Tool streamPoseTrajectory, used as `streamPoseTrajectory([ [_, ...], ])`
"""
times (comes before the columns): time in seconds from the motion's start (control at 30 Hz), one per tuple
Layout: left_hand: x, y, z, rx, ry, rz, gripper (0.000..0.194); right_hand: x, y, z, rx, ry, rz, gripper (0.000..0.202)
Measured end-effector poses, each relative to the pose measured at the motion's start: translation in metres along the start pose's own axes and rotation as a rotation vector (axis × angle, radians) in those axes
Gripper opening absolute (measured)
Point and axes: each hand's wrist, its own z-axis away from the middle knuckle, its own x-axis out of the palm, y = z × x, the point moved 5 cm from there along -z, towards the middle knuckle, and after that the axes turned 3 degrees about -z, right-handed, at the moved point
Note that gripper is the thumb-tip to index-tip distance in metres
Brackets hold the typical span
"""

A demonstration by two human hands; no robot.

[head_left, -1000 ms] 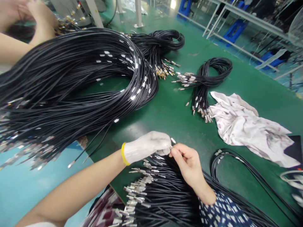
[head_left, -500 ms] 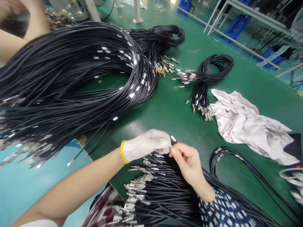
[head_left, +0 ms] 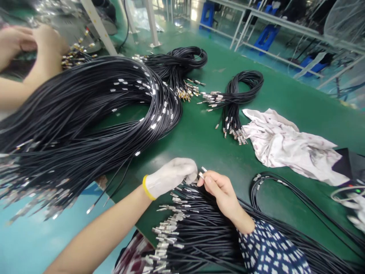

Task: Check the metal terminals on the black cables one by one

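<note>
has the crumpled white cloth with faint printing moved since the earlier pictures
No: the crumpled white cloth keeps its place beside the silver-ended, looped black cable bundle on the green table; both shifted left together with the view.

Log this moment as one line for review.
left hand: white-gloved, curled, hold unclear | right hand: bare, pinching small metal connector | below hands: black cables | to the right: crumpled cloth | surface: green table

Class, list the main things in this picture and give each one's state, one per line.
Left hand: gloved, fingers curled
Right hand: bare, pinching a metal connector
Near cables: laid alongside one another
Large cable bundle: looped
Far cable bundle: coiled
Cloth: crumpled
Cable bundle beside cloth: coiled
Co-worker's hands: bare
</note>
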Motion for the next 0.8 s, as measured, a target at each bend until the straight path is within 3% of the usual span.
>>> streamPoseTrajectory([
  [0.2,0.001,0.0,0.002,0.012,0.091,-0.116,0.028,0.002,0.0,0.003,-0.086,0.031,0.076,0.042],
  [0.3,0.002,0.0,0.003,0.013,0.232,-0.241,0.015,0.001,0.001,0.003,-0.106,0.055,0.151,0.038],
  [0.4,0.005,0.008,0.005,0.042,0.358,-0.41,0.017,-0.001,0.002,0.002,-0.12,0.064,0.145,0.031],
  [0.53,0.015,0.021,0.005,0.082,0.356,-0.58,0.02,-0.003,0.006,0.0,-0.082,0.067,-0.007,0.032],
  [0.8,0.027,0.015,-0.003,-0.063,0.425,-0.437,0.026,-0.007,0.018,-0.005,-0.024,0.087,-0.203,0.031],
])
